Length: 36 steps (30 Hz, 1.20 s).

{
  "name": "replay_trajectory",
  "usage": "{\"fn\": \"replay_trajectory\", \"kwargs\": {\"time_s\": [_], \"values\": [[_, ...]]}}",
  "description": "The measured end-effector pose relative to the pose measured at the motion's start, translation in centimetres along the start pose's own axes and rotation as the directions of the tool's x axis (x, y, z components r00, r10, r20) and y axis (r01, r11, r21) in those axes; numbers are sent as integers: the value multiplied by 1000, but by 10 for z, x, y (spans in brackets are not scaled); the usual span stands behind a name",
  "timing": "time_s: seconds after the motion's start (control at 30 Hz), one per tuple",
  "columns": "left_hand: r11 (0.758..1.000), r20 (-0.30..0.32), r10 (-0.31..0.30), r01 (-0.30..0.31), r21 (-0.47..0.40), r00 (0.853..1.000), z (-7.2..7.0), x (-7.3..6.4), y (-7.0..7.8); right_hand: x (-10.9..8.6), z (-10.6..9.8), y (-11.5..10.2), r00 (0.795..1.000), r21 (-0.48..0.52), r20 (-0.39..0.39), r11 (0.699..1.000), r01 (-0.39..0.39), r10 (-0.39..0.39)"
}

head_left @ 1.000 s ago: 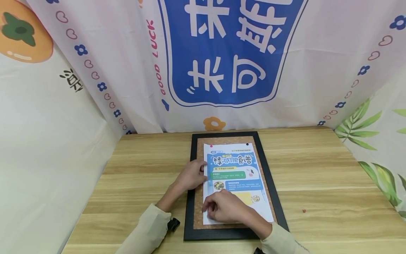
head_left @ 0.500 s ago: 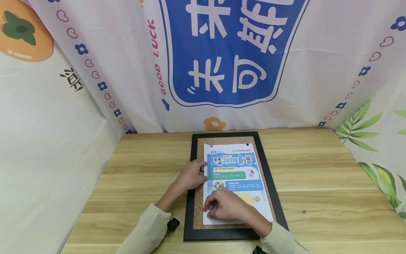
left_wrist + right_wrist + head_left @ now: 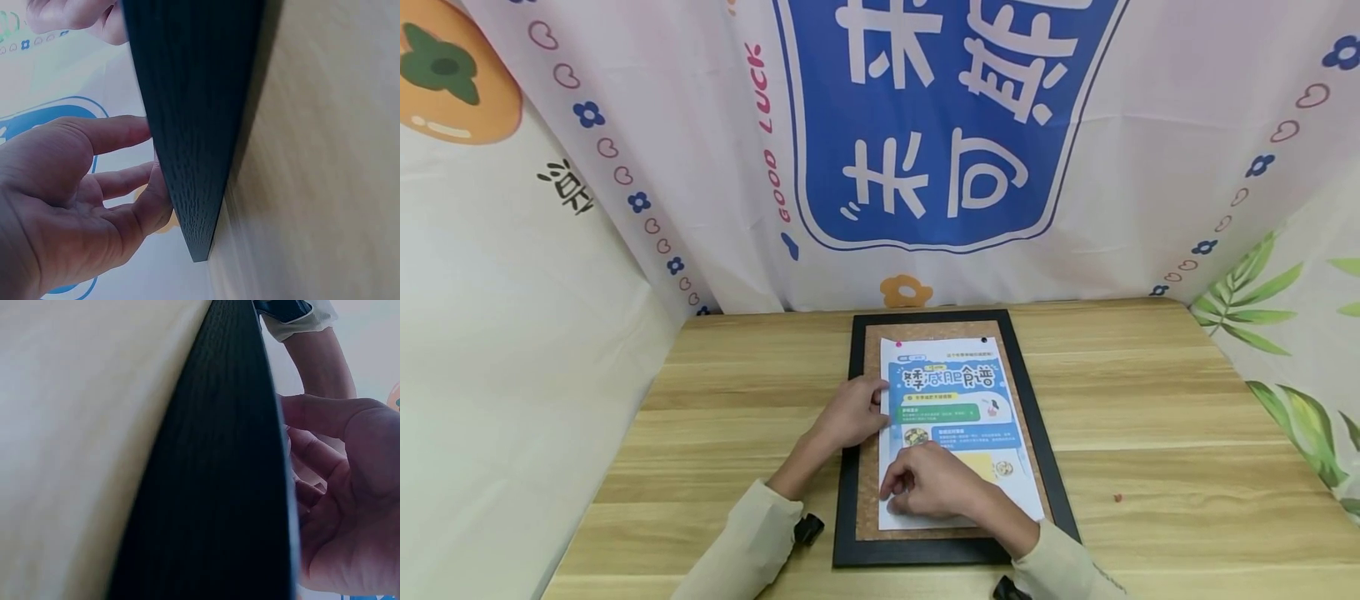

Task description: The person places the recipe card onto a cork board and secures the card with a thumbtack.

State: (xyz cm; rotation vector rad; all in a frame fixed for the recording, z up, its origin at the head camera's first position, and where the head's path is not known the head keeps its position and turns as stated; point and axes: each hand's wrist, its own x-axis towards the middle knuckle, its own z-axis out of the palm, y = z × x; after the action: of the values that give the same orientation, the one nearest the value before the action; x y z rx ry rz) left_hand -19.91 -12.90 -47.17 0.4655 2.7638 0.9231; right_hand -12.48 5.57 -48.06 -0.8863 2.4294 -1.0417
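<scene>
A printed paper sheet (image 3: 958, 400) lies on a cork board (image 3: 936, 330) with a black frame (image 3: 917, 553). At its top corners sit a pink push pin (image 3: 898, 343) and a black push pin (image 3: 984, 340). My left hand (image 3: 850, 414) rests at the sheet's left edge, thumb and fingers spread apart. Over the lower left part is my right hand (image 3: 936, 483), its bent fingers and thumb touching the paper near the corner, a gap between them. Both wrist views show the frame's side hiding the fingertips of the left hand (image 3: 94, 194) and right hand (image 3: 350, 494).
The board lies on a wooden table (image 3: 737, 383), its far end near the back edge. A small red piece (image 3: 1117, 497) lies to the right of the board. A printed curtain (image 3: 722, 208) hangs behind and at the sides.
Both hands stay almost in place. The right hand's fingers have shifted very slightly at the sheet's lower left; the sheet and board look unmoved.
</scene>
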Motion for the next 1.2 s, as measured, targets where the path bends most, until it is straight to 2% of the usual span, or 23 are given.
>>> {"fn": "replay_trajectory", "kwargs": {"time_s": [0.37, 0.7, 0.93, 1.2], "values": [[1000, -9, 18, -19, -6, 1000, -1, -1, 0, 1, 0, -1, 1000, 42, 18, 999, 12, -13], [1000, -2, 7, -7, 1, 1000, 1, 0, -2, 4, -3, -3, 999, 62, 38, 997, -40, 38], [1000, -1, 15, -15, 6, 1000, 1, 0, -1, 4, -3, -6, 998, 76, 32, 996, -49, 46], [1000, 4, 15, -15, -4, 1000, 0, -1, 0, 5, -1, -5, 999, 47, 8, 998, -39, 38]]}}
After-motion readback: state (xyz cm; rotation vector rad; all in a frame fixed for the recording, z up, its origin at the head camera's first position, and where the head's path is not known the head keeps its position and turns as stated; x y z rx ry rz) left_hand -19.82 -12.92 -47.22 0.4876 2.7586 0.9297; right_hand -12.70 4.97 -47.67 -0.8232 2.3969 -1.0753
